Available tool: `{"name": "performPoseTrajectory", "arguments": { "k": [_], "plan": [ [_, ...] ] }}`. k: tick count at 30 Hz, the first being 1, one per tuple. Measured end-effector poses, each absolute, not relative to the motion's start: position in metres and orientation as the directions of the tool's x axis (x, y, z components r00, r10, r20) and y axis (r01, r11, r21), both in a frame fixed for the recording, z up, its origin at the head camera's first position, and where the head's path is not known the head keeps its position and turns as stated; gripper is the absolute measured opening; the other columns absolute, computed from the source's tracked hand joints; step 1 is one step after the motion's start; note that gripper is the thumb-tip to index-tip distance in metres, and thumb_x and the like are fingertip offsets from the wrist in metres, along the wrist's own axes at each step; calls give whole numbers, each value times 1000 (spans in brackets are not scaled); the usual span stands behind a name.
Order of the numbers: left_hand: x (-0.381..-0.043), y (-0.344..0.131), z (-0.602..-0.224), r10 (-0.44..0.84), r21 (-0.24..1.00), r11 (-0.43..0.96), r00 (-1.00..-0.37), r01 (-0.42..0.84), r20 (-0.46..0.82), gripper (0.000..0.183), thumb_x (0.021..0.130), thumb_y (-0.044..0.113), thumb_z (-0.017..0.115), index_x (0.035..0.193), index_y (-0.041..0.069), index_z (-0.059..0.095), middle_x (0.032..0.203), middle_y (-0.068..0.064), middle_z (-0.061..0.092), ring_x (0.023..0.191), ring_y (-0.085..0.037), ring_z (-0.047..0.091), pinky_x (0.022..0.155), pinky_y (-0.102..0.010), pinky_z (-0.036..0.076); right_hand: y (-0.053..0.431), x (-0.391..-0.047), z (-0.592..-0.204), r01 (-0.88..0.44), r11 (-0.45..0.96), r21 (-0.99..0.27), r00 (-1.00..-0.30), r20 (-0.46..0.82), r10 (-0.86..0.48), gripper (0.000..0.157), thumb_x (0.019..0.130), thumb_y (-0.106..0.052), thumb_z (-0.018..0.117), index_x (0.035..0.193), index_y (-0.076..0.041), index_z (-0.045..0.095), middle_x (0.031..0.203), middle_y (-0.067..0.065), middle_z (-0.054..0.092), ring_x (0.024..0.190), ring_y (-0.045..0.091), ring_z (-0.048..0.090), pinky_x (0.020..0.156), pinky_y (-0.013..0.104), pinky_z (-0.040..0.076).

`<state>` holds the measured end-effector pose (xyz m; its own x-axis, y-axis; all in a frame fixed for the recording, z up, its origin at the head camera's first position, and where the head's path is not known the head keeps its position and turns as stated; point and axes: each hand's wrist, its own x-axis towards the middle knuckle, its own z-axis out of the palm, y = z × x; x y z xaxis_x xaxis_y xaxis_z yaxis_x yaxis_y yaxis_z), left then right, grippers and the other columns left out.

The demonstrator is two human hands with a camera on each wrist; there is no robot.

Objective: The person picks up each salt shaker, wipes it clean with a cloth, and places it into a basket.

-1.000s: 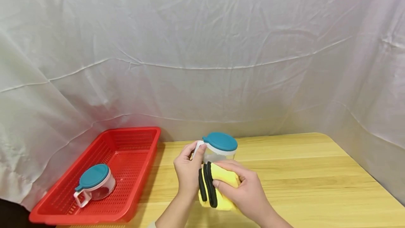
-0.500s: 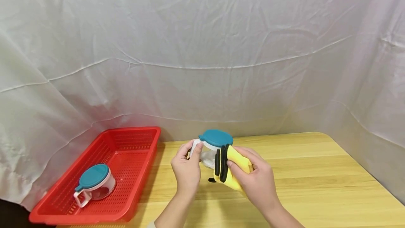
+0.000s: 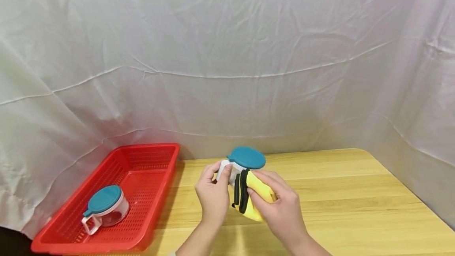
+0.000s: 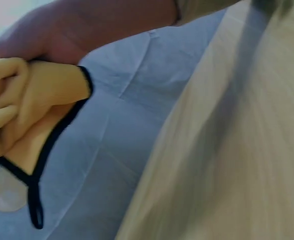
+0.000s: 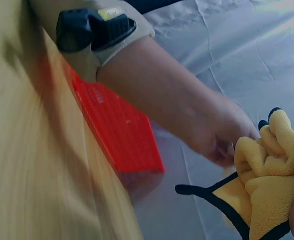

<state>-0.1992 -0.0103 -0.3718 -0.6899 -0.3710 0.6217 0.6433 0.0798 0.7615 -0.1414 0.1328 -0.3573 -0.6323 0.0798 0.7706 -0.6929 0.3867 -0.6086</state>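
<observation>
In the head view my left hand (image 3: 214, 192) grips the white handle of a clear jar (image 3: 232, 172) with a teal lid (image 3: 247, 157), held up over the table. My right hand (image 3: 281, 204) holds a folded yellow cloth (image 3: 257, 198) with black edging against the near right side of the jar, covering much of its body. The left wrist view catches the bunched cloth (image 4: 41, 105), its black hanging loop and a bit of the clear jar (image 4: 6, 190) below. Soft folds of the cloth (image 5: 269, 175) fill the lower right of the right wrist view.
A red plastic basket (image 3: 161, 192) stands at the left of the wooden table (image 3: 341, 200). Inside it sits a second clear jar (image 3: 117, 211) with a teal lid and white handle. A pale grey curtain (image 3: 227, 58) hangs behind and around the table.
The cloth and right hand moved right and up along the jar, then back a little left and down. The jar shifted slightly left, then right again, its handle still held by the left hand.
</observation>
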Motion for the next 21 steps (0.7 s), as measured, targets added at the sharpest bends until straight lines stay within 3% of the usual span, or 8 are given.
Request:
{"name": "performPoseTrajectory", "arguments": {
  "k": [9, 21],
  "plan": [
    [-204, -23, -363, -433, 829, 2, -747, 559, 505, 22, 88, 18, 75, 103, 2, 75, 87, -8, 67, 75, -11, 60, 55, -22, 55, 150, -153, -354, -611, 432, -663, -670, 724, 164, 38, 76, 2, 81, 112, -10, 74, 109, 2, 70, 97, 7, 63, 79, 13, 54],
    [-199, -14, -370, -412, 787, 63, -702, 614, 581, 19, 86, 17, 77, 100, 4, 76, 87, -10, 65, 72, -11, 58, 57, -18, 55, 134, -147, -362, -696, 384, -607, -636, 769, 65, 39, 77, 0, 82, 113, -11, 73, 108, 2, 70, 98, 11, 64, 83, 14, 53]
  ]
}}
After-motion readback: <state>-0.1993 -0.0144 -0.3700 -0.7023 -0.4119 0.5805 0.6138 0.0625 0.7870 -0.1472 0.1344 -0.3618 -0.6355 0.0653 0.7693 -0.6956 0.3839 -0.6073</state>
